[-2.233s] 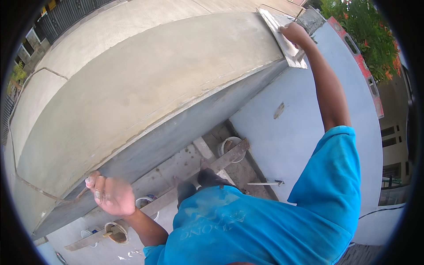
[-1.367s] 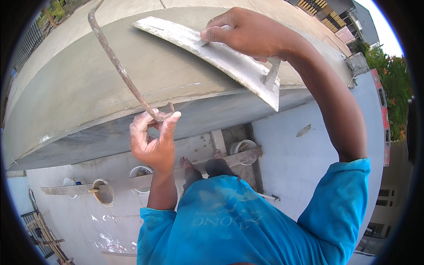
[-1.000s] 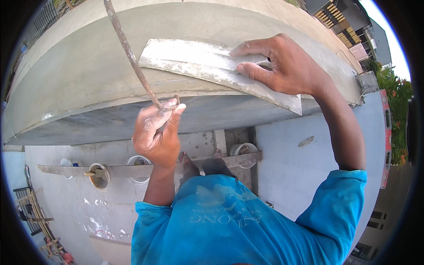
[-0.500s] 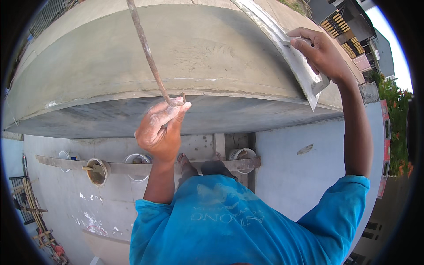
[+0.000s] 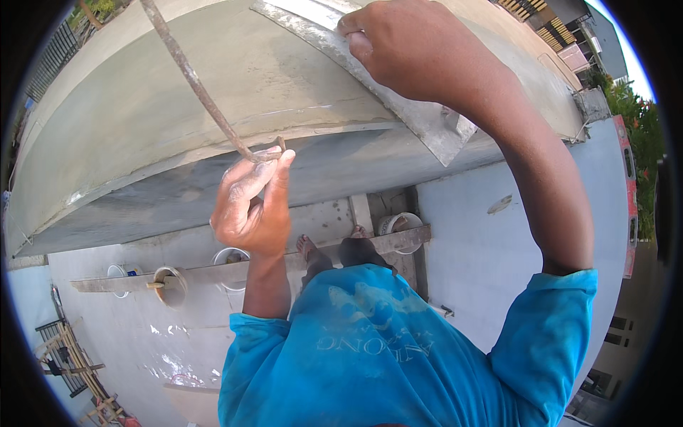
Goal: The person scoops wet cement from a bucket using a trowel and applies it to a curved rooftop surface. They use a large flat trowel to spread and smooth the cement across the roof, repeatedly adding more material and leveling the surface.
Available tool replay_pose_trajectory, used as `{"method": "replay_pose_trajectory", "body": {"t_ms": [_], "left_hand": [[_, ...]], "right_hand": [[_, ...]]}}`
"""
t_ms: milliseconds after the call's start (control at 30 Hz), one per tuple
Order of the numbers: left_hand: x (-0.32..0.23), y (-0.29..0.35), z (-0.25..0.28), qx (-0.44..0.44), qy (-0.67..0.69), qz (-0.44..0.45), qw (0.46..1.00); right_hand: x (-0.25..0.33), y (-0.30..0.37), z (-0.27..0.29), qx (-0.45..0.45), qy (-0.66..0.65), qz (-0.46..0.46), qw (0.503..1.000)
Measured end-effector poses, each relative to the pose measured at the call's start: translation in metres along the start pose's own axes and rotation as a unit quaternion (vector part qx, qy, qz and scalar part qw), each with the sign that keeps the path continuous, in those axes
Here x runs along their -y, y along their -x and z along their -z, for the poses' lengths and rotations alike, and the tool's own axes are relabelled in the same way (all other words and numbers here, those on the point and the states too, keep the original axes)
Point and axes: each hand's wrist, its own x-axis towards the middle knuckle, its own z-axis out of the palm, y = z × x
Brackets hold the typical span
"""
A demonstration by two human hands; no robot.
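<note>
Pinched between the fingertips and thumb of my left hand [image 5: 249, 203] is the hooked end of a rusty metal rod [image 5: 196, 82], which slants up and left past the wall's edge. My right hand [image 5: 409, 53] is closed on a long grey plastering trowel [image 5: 420, 124]; most of its handle is hidden behind the hand. The trowel lies along damp grey plaster [image 5: 178, 96], its lower corner sticking out past the edge. Faint ripples and streaks mark the plaster near the blade.
Below me a narrow plank [image 5: 206, 275] spans the space, my feet [image 5: 306, 245] on it. Near it stand a mortar bucket [image 5: 176, 297] and several white buckets, one at the right [image 5: 413, 226]. A pale wall [image 5: 473, 242] rises at right; bamboo poles [image 5: 67, 349] lie lower left.
My right hand has swept the trowel leftward along the plaster, toward the rod. My left hand keeps its pinch on the rod, and the whole view has tilted slightly.
</note>
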Motion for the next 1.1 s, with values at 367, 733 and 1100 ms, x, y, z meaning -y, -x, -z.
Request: {"method": "replay_pose_trajectory", "body": {"t_ms": [367, 733, 1100], "left_hand": [[0.003, 0.001, 0.003, 0.016, 0.001, -0.017, 1.000], [-0.002, -0.001, 0.005, 0.008, 0.025, 0.100, 0.995], [-0.001, -0.008, 0.004, 0.031, 0.006, -0.007, 0.999]], "right_hand": [[-0.178, 0.075, -0.029, 0.006, -0.032, -0.326, 0.945], [-0.292, 0.125, -0.047, -0.028, -0.211, -0.434, 0.876], [-0.047, -0.011, 0.011, 0.102, -0.184, -0.175, 0.962]]}}
